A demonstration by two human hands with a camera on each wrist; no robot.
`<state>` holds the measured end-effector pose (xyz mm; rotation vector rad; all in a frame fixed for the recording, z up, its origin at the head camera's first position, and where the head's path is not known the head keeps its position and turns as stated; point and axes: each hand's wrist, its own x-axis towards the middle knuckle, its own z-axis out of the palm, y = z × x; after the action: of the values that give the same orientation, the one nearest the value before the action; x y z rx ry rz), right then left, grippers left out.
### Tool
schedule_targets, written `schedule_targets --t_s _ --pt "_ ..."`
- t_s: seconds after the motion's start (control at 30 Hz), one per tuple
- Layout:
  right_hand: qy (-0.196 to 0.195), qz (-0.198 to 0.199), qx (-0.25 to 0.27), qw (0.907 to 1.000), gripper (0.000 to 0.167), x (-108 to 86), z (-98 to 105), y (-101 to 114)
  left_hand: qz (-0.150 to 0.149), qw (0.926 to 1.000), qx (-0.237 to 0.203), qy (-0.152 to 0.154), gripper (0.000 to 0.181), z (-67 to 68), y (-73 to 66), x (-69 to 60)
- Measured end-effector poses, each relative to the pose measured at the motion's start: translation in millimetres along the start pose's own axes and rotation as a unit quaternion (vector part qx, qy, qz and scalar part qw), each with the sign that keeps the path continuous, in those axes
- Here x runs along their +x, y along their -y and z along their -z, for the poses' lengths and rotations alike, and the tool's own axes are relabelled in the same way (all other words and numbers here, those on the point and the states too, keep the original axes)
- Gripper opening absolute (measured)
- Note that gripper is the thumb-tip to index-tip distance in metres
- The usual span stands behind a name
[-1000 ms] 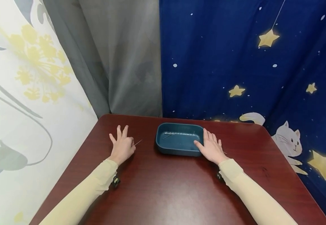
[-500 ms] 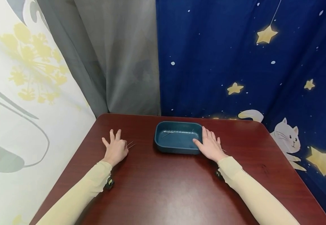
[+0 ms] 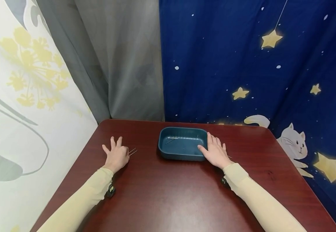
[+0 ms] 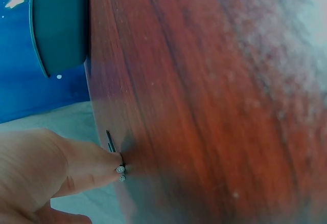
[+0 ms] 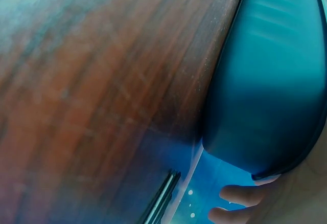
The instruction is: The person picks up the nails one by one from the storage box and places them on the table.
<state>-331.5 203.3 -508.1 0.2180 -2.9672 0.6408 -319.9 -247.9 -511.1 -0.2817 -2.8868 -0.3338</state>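
My left hand [image 3: 116, 158], over the table's left part, pinches two thin metal nails [image 3: 132, 152] between thumb and finger; the other fingers are spread. In the left wrist view the heads of the nails [image 4: 121, 169] show at the fingertips. A dark teal rectangular box [image 3: 182, 158] stands at the far middle of the table. Inside it lie a few thin metal nails [image 3: 172, 138]. My right hand [image 3: 216, 154] holds the box's right end, its thumb over the rim and its fingers along the outside.
Beside the right hand, thin metal rods [image 5: 162, 196] lie on the dark red wooden table [image 3: 168, 193], mostly hidden by the hand in the head view. A grey curtain [image 3: 133, 64] and a blue starry curtain [image 3: 214, 64] hang behind the far edge; a white one [image 3: 25, 135] hangs left.
My left hand has moved left, away from the box. One nail showed at its fingertips a second ago; two show now. The right hand has stayed on the box.
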Motion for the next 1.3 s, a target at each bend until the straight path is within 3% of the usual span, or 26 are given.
schedule_targets --t_s 0.43,0.63,0.77,1.0,1.13,1.3 --pt "-0.004 -0.002 0.003 1.0000 0.092 -0.8 -0.5 1.3 0.002 1.0000 -0.002 -0.002 0.012 1.2 -0.6 -0.3" --pt "-0.002 -0.003 0.003 1.0000 0.093 -2.4 -0.6 0.8 -0.016 0.9986 -0.045 -0.023 0.013 7.3 -11.7 4.2" --pt "-0.001 -0.003 0.003 1.0000 0.098 -2.5 0.6 1.0 -0.038 0.9958 -0.069 -0.046 0.011 15.0 -30.1 14.8" --pt "-0.008 -0.003 0.005 1.0000 0.094 -1.1 0.9 1.4 -0.069 0.9911 -0.085 -0.074 0.003 20.4 -74.1 37.7" --pt "-0.003 -0.005 0.003 1.0000 0.094 -1.9 0.8 2.1 -0.108 0.9850 -0.071 -0.114 0.008 17.1 -99.4 52.4" --pt "0.002 -0.005 0.002 1.0000 0.093 -1.8 0.9 2.2 -0.184 0.9691 -0.020 -0.163 0.012 9.3 -131.8 68.7"
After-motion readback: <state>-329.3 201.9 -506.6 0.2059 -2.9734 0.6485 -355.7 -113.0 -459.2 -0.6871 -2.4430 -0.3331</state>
